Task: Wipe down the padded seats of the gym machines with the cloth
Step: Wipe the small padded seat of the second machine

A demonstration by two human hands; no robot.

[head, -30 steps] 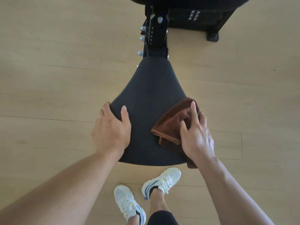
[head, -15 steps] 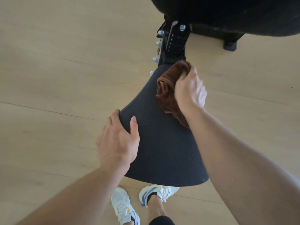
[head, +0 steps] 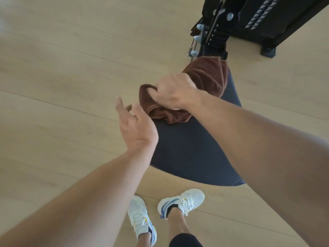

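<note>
Right hand [head: 175,92] on my feed grips the bunched brown terry cloth [head: 210,75], fingers curled into it, cloth lying over the narrow far end and left edge of the dark ribbed padded seat [head: 192,150]. Left hand [head: 136,124] spread loose at seat's left edge; contact unclear. Lots of bare pale wood-plank floor [head: 62,68] to the left. Black steel machine frame w/ bolts [head: 219,31] just beyond seat. No readable writing.

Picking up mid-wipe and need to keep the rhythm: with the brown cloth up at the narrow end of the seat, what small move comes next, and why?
Probably draw the right hand and cloth back along the seat toward the wide near end. The cloth sits bunched at the narrow end by the bracket, and the broad near part lies uncovered. The left hand is open at the seat's left edge.
</note>
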